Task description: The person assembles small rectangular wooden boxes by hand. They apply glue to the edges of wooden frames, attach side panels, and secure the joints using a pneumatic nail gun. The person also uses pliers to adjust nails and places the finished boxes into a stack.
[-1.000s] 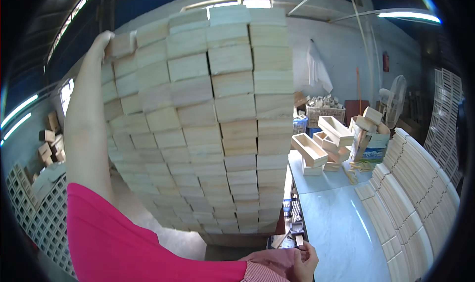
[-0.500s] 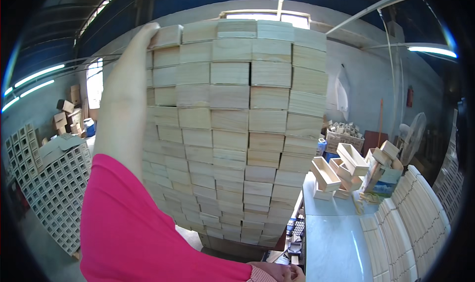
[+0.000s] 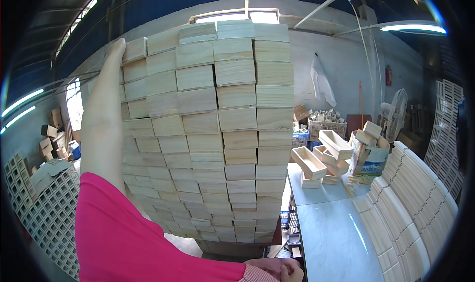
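A tall stack of pale wooden boxes (image 3: 200, 123) in tight rows fills the middle. Raised at its upper left corner, my left hand (image 3: 118, 48) touches the end box of the top row (image 3: 134, 50). The fingers of that hand are mostly hidden behind the box's edge, and the bare forearm rises from a bright pink sleeve. At the lower edge, below the stack, is my right hand (image 3: 291, 270), beside a striped pink cuff (image 3: 252, 272). Its fingers are curled in, and whatever they hold, if anything, is hidden.
Right of the stack, a pale blue table (image 3: 326, 232) bears open wooden trays (image 3: 310, 163) and a cardboard box (image 3: 368, 156). Long rows of stacked wooden pieces (image 3: 420, 203) stand at far right, before a fan (image 3: 397, 109). Stacked open boxes (image 3: 47, 215) lean at left.
The view has turned right, so the stack and my raised arm sit farther left in the picture. My left hand stays at the same corner box; my right hand remains at the lower edge.
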Tool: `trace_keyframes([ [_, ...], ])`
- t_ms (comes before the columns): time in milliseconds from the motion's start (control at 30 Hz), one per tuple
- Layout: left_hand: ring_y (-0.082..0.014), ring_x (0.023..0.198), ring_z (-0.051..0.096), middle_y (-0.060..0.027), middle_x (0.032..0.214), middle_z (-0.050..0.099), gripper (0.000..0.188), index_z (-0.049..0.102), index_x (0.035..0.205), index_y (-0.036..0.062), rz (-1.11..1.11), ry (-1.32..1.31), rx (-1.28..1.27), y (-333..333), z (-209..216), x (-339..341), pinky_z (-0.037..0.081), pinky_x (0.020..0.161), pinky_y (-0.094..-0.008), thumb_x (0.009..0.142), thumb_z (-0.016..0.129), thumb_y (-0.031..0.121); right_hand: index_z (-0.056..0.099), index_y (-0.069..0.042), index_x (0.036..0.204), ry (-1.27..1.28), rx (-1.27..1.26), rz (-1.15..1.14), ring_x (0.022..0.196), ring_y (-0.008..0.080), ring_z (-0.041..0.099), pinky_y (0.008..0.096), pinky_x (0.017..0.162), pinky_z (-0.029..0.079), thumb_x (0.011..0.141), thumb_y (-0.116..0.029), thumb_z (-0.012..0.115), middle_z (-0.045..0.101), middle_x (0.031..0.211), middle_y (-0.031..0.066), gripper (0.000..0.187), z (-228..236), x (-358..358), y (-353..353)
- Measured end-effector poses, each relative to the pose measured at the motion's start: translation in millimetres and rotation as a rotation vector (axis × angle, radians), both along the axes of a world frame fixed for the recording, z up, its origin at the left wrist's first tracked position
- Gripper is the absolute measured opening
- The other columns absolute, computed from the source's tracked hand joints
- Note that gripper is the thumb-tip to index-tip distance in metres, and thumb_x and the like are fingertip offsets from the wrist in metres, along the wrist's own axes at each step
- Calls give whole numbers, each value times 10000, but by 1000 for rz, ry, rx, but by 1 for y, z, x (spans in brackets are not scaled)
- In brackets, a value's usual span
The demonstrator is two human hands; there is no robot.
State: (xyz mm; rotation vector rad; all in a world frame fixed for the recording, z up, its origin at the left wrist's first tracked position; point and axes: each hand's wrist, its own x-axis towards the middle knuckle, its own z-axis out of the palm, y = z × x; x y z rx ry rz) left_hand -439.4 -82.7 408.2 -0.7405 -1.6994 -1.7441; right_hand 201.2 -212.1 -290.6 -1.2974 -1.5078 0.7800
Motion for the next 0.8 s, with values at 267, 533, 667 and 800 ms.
trace_keyframes([
  [267, -407, 1316, 540, -269, 1337, 616, 653, 687, 1225, -7, 139, -20, 23, -17, -9, 25, 385, 1107, -501, 950, 423, 524, 691, 2, 1141, -28, 14, -4, 946, 350, 695, 398, 838, 554, 933, -174, 665, 712, 1064, 209, 274, 0, 6, 1],
  [533, -333, 1116, 631, -202, 1272, 630, 317, 755, 1051, 70, 303, 521, 656, -24, -43, 122, 502, 934, -434, 868, 704, 323, 709, 21, 1105, 34, -66, 13, 880, 319, 710, 391, 793, 558, 952, -217, 657, 731, 1008, 216, 287, 29, 12, 7],
  [667, -125, 966, 649, -94, 1081, 695, 122, 738, 1013, 26, -341, 636, 748, -65, -120, 235, 519, 838, -241, 910, 749, 91, 721, -2, 1110, -6, -49, 48, 927, 326, 705, 402, 836, 551, 950, -248, 672, 731, 1016, 221, 297, 35, -2, 7],
  [800, -126, 885, 648, -45, 934, 692, 80, 692, 1005, -17, -855, 734, 523, -23, -277, 386, 524, 830, -254, 926, 698, -15, 739, -10, 1019, 52, 175, -165, 782, 223, 710, 319, 704, 544, 932, -100, 676, 720, 868, 157, 140, 19, 21, 10],
])
